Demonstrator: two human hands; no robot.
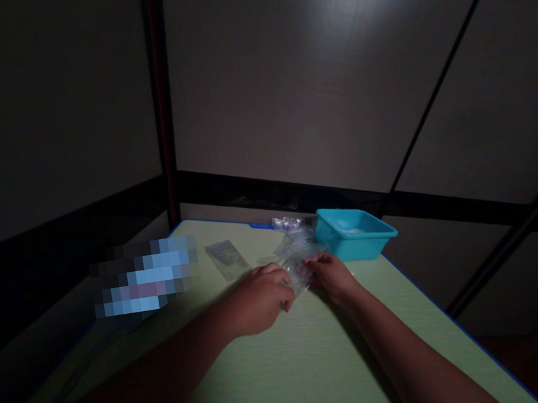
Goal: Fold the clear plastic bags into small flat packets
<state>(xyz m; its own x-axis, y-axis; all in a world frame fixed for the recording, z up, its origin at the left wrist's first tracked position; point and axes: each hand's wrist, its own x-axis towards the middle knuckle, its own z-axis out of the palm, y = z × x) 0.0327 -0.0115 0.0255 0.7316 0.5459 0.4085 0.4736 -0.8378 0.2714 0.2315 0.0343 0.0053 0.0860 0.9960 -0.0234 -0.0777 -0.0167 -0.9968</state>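
Pretty dim shot, so details are limited. Both hands are working on a small clear plastic bag [295, 270] that lies on the counter [294, 373], right between them. The bag is thin, crinkly film with a bit of shine; I can't tell what's inside, if anything.

The left hand [262, 299] sits at the bag's 9 o'clock, fingers curled together and pinching its near edge. The right hand [331, 276] is at the bag's 3 o'clock, fingers bent down onto the film, clamped on the other side as far as I can make out.

The counter is a smooth pale green top with a thin blue edge band, faint woodgrain look.

At about 1 o'clock from the hands there's a turquoise plastic tub [355, 234], rectangular with a flared rim and rounded corners. Something pale lies in the bottom, too dark to say what.

At 12 o'clock, just beyond the held bag, is a loose pile of more clear bags [294, 233], glinting and wrinkled. At 10 o'clock lies 1 flat packet [228, 259], rectangular, greyish; if there's printing on it, it's unreadable.

No readable labels or writing anywhere.
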